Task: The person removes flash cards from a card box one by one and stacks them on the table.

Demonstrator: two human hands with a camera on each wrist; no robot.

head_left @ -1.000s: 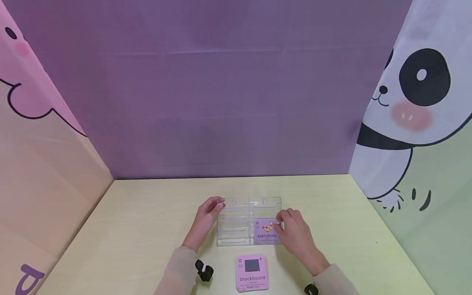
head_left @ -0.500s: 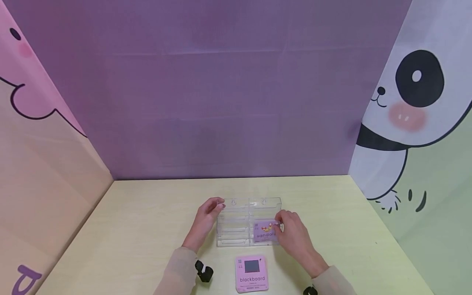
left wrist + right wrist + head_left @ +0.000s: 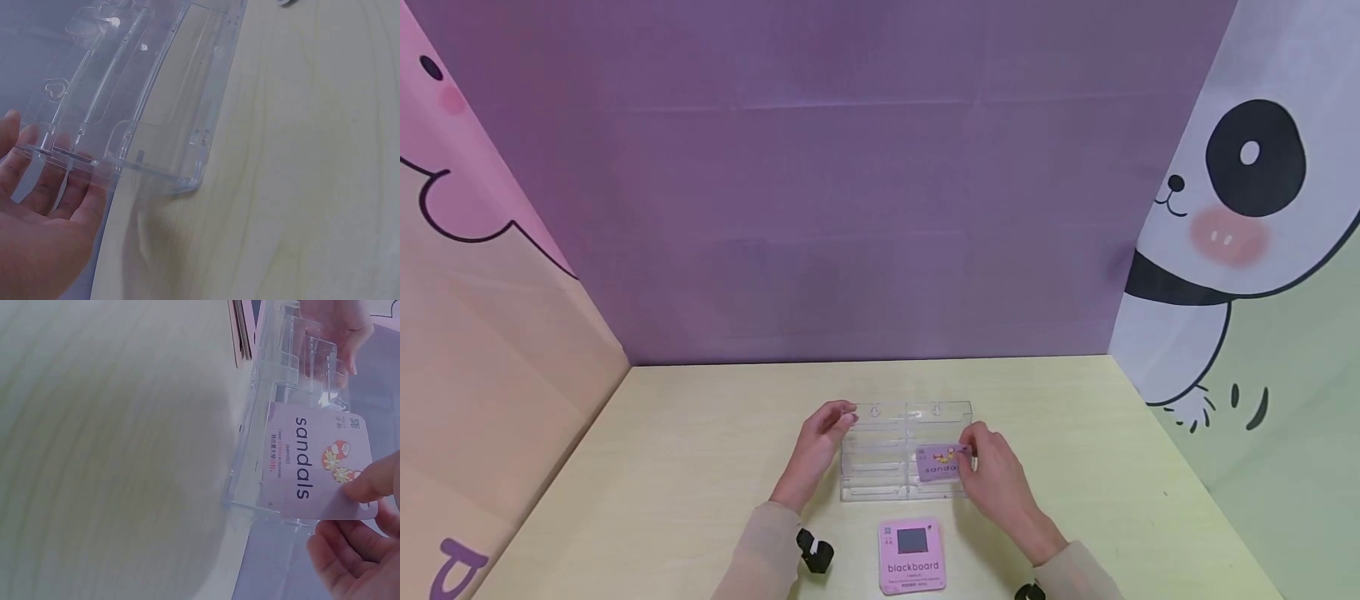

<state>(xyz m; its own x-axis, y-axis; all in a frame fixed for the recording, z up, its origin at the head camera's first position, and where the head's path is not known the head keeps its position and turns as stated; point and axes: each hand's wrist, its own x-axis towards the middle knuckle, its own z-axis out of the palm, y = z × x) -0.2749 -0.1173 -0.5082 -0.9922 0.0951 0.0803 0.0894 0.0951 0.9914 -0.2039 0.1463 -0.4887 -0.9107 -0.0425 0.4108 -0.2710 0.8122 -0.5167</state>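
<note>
A clear plastic card rack [image 3: 876, 454] with tiered pockets in two columns stands on the table. My left hand [image 3: 820, 450] grips its upper left edge; in the left wrist view the thumb is in front and the fingers [image 3: 62, 194] lie behind the clear wall. My right hand [image 3: 1000, 483] pinches a purple "sandals" card [image 3: 936, 462] by its right edge, thumb on the printed face. The card overlaps the rack's right column, and the right wrist view shows it tilted over the pockets. A pink "blackboard" card [image 3: 913, 555] lies in front of the rack.
The pale wooden table [image 3: 715, 450] is bounded by a purple back panel [image 3: 865, 192], with printed side panels left and right. A black wrist device [image 3: 816, 552] sits at the left sleeve. Stacked card edges [image 3: 242, 328] show in the right wrist view.
The right hand has shifted the sandals card slightly up in the rack's right column, and its fingers now cover the end of the word. The left hand and the blackboard card have stayed put.
</note>
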